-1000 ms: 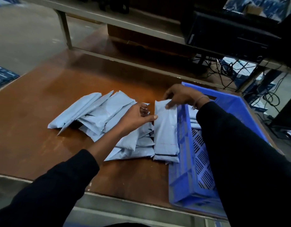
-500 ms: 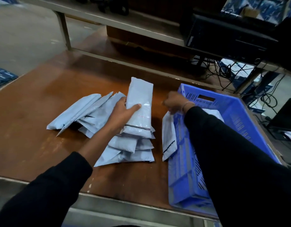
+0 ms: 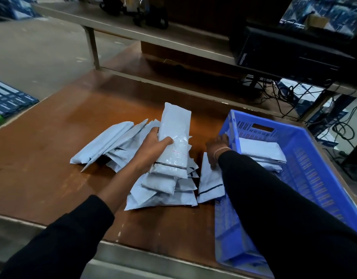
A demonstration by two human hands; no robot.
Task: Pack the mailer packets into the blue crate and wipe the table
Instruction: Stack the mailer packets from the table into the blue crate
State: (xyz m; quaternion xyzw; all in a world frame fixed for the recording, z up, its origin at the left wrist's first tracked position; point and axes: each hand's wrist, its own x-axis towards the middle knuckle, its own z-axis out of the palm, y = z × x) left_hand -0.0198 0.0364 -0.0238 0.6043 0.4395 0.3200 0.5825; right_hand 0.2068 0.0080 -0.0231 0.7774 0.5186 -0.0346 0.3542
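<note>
Above the pile of mailer packets [image 3: 159, 186] on the table [image 3: 53, 154], the left hand [image 3: 153, 146] holds one packet [image 3: 174, 141] with its fingers curled round it. The right hand [image 3: 217, 150] pinches another packet [image 3: 209, 184] beside the blue crate [image 3: 306, 150], which already holds a few. Packing is under way. Next, both should go into the crate.

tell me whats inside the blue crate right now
A small stack of grey mailer packets lies inside the blue crate. The right forearm's sleeve hides the crate's near part.
</note>
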